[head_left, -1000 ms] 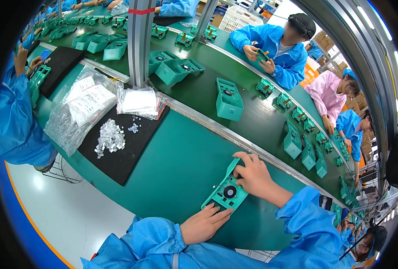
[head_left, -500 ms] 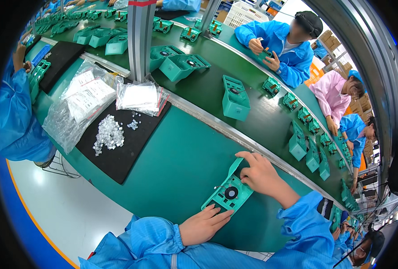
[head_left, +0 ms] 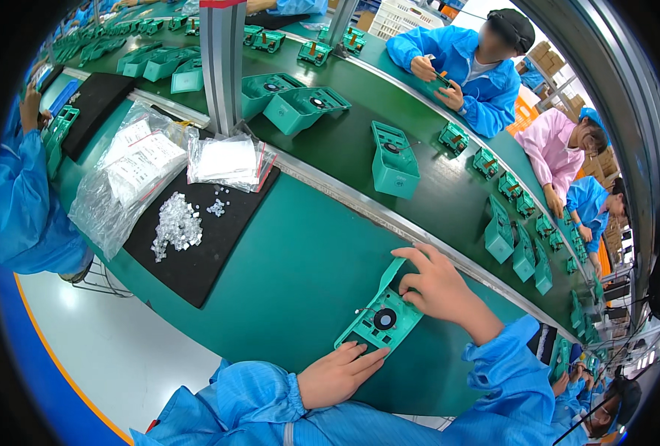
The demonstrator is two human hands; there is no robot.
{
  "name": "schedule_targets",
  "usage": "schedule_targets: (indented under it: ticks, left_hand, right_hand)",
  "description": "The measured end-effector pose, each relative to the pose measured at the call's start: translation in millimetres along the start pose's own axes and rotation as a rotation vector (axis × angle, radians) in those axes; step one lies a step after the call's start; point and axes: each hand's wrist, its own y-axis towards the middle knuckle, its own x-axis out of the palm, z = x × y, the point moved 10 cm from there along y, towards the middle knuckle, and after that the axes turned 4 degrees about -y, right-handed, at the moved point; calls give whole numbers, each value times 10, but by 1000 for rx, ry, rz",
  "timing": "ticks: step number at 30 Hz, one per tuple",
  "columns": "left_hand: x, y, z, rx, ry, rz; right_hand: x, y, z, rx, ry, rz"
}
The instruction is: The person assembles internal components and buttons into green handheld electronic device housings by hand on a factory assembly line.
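A light green plastic housing (head_left: 368,322) with a round black speaker (head_left: 384,320) and a thin wire lies on the green table in front of me. My left hand (head_left: 335,377) rests at its near end, fingers stretched and a little apart, their tips on the rim. At the far end my right hand (head_left: 449,293) is closed round the housing. Its index finger reaches the tip of the raised side, while the thumb and other fingers bend into the shell. Whether those bent fingers also hold a small part is hidden.
Left of the housing, a black mat (head_left: 207,256) bears a pile of small clear pieces (head_left: 175,227) and plastic bags (head_left: 140,163). Beyond a metal rail (head_left: 345,197) runs a conveyor with green housings (head_left: 395,167). A metal post (head_left: 224,74) stands there. Co-workers sit around.
The view has shifted slightly, with the post and mat a little further left. Both hands keep their places on the housing; the right hand's fingers have barely moved.
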Motion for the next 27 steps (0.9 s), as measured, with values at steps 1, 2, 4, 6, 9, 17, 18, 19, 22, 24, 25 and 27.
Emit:
schedule_targets:
  ticks: [1, 2, 4, 6, 9, 17, 18, 19, 22, 24, 25, 27]
  left_hand:
    - [-17, -1, -10, -6, 3, 19]
    - [-17, 1, -18, -6, 2, 16]
    - [-28, 7, -13, -1, 26, 17]
    - [-53, 10, -10, 0, 25, 28]
    - [-68, 23, 11, 16, 37, 28]
    - [-63, 3, 26, 66, -17, -34]
    - [-168, -17, 59, 98, -10, 22]
    - [-250, -42, 45, 109, 5, 21]
    - [-837, -235, -112, -22, 141, 254]
    - [-1248, -428, -352, -172, 262, 418]
    - [-1451, -562, -471, -253, 342, 496]
    - [-1828, -877, -662, -451, 531, 656]
  right_hand:
    - [5, -15, 11, 1, 3, 0]
    - [-83, -47, 49, 32, 13, 98]
    - [-131, -119, 62, 67, 23, 194]
    - [-151, -249, 273, 319, 206, 307]
    - [-137, -285, 236, 366, 347, 331]
    - [-161, 52, -335, -304, -395, 247]
    - [-67, 79, -229, -289, -357, 132]
    - [47, 98, -120, -281, -311, 14]
    - [-179, -5, 519, -43, -68, 143]
    - [-251, -243, 1161, 228, 24, 240]
    - [-263, -373, 1476, 361, 93, 314]
    - [-257, -524, 1972, 646, 166, 382]
